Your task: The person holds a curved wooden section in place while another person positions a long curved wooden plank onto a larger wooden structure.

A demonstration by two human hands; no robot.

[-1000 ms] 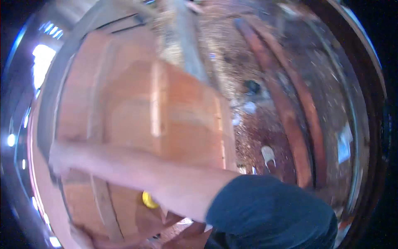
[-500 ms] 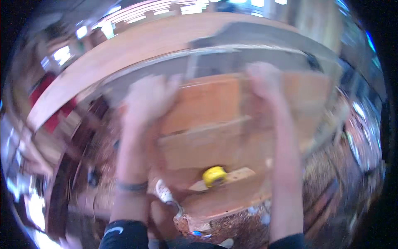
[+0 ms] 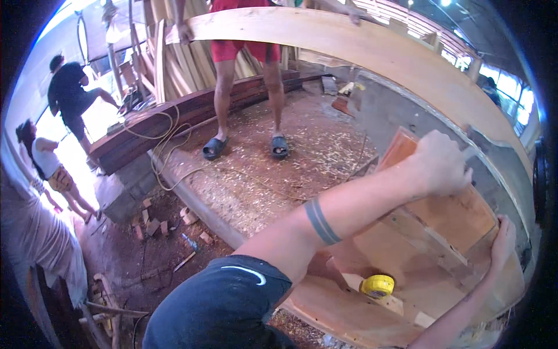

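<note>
My left hand [image 3: 440,164] is curled over the upper edge of a reddish-brown wooden board [image 3: 455,216], its fingertips partly hidden. At the board's right end my right hand [image 3: 503,241] holds the edge, with the fingers pointing up. The board leans inside a curved wooden structure, against a grey panel [image 3: 376,113]. Below it, a yellow round tape measure [image 3: 378,285] lies on a pale offcut of wood.
A person in red shorts [image 3: 244,51] stands opposite, holding a long curved plank [image 3: 325,30] that arches over the structure. Dark beams [image 3: 192,110], a loose cord [image 3: 168,139] and wood shavings cover the ground at left. Two more people [image 3: 68,96] are at far left.
My view has swung to the left, bringing the person in red shorts into sight. Both my hands remain at the wooden board, now farther right in the picture.
</note>
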